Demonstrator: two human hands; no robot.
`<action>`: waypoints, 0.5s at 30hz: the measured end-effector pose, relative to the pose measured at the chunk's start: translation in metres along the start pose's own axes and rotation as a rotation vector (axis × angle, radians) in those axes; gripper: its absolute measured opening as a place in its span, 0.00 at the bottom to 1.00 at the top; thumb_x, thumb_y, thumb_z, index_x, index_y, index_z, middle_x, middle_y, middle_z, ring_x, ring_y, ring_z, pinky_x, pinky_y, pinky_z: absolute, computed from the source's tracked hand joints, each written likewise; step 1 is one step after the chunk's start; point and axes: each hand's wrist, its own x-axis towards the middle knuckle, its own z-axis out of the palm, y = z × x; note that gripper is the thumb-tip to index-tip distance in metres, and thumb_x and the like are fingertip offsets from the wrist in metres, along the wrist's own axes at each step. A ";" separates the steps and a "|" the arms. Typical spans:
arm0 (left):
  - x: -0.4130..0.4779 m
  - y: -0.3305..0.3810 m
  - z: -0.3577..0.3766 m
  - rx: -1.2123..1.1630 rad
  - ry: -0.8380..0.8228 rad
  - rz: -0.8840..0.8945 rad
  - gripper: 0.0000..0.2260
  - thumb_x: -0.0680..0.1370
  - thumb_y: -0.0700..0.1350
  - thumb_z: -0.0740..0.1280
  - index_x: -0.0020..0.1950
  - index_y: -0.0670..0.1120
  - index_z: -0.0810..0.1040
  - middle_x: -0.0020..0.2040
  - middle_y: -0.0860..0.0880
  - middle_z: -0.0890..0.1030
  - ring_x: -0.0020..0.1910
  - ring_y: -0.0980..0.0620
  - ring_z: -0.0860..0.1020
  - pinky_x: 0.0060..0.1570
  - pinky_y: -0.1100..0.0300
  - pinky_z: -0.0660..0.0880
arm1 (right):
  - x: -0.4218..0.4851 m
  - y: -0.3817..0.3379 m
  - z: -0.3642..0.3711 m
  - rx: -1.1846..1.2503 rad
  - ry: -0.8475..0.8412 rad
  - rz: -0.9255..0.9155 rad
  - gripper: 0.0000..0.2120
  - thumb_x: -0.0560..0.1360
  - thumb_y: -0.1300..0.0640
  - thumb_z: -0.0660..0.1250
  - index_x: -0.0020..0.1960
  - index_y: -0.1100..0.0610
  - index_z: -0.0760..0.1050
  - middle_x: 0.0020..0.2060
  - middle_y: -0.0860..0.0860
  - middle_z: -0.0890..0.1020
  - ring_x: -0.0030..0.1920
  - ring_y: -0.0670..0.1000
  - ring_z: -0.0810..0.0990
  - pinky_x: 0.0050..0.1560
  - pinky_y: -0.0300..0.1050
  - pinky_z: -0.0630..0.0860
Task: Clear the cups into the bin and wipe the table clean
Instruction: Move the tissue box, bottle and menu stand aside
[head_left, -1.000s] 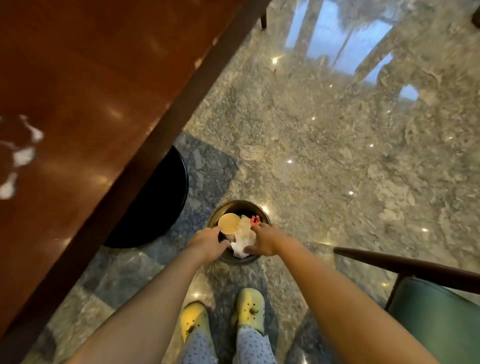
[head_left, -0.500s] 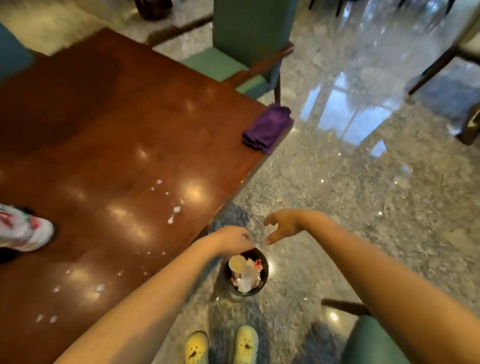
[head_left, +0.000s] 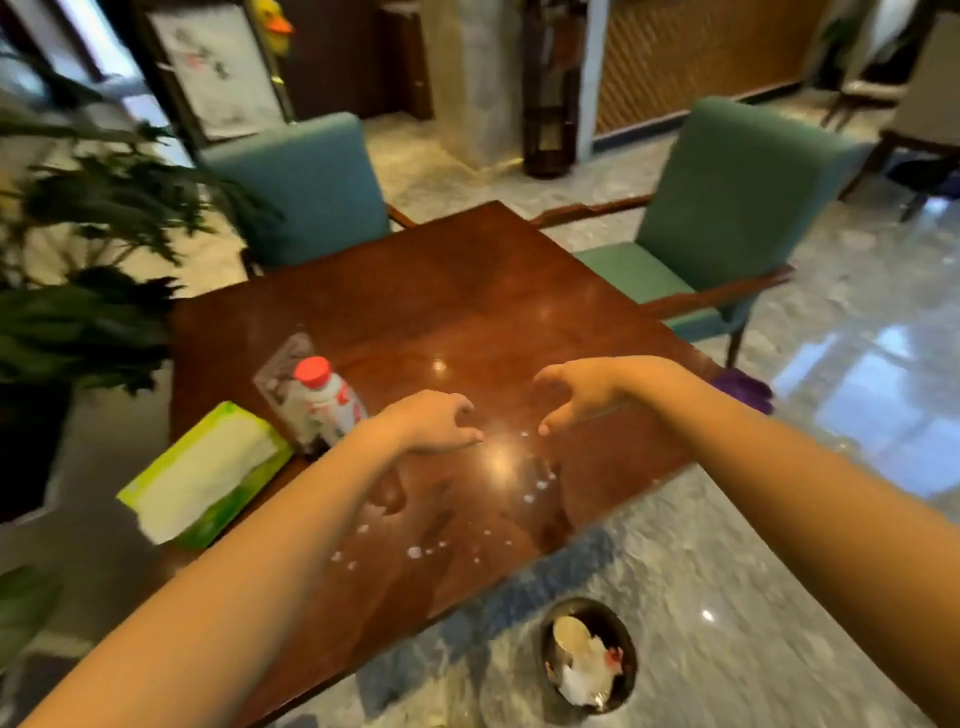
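A dark round bin (head_left: 631, 670) stands on the floor by the table's near edge, with a cup (head_left: 569, 636) and white crumpled waste inside. The brown wooden table (head_left: 467, 296) carries white spill drops (head_left: 537, 486) near its front. My left hand (head_left: 431, 423) hovers over the table, fingers loosely curled and empty. To its right my right hand (head_left: 582, 392) is also empty, fingers spread. A purple cloth (head_left: 743, 389) lies at the table's right edge, partly hidden behind my right forearm.
A white bottle with a red cap (head_left: 319, 400) and a green tissue pack (head_left: 208, 478) sit on the table's left side. Two teal chairs (head_left: 727, 208) stand at the far side, and a leafy plant (head_left: 78, 260) is at the left.
Both hands have left the bin and risen over the table, empty. The view has swung up from the floor to the table top.
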 end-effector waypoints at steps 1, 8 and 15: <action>-0.001 -0.002 0.002 -0.010 0.003 -0.004 0.24 0.77 0.55 0.62 0.71 0.47 0.66 0.68 0.44 0.73 0.66 0.44 0.72 0.62 0.55 0.68 | 0.001 0.001 0.000 -0.003 0.023 -0.004 0.41 0.71 0.41 0.68 0.75 0.54 0.53 0.75 0.53 0.61 0.73 0.55 0.63 0.71 0.51 0.63; -0.056 -0.083 -0.004 -0.119 0.178 -0.174 0.21 0.75 0.53 0.64 0.67 0.50 0.71 0.60 0.44 0.79 0.59 0.44 0.77 0.56 0.55 0.72 | 0.058 -0.061 0.004 -0.042 0.101 -0.175 0.41 0.71 0.43 0.69 0.75 0.57 0.54 0.74 0.56 0.63 0.72 0.56 0.65 0.71 0.51 0.64; -0.072 -0.180 0.021 -0.167 0.237 -0.415 0.31 0.75 0.56 0.65 0.74 0.46 0.60 0.74 0.46 0.65 0.72 0.46 0.64 0.68 0.54 0.63 | 0.129 -0.122 0.008 -0.030 0.195 -0.236 0.39 0.70 0.46 0.71 0.73 0.60 0.57 0.71 0.60 0.67 0.69 0.60 0.68 0.68 0.54 0.67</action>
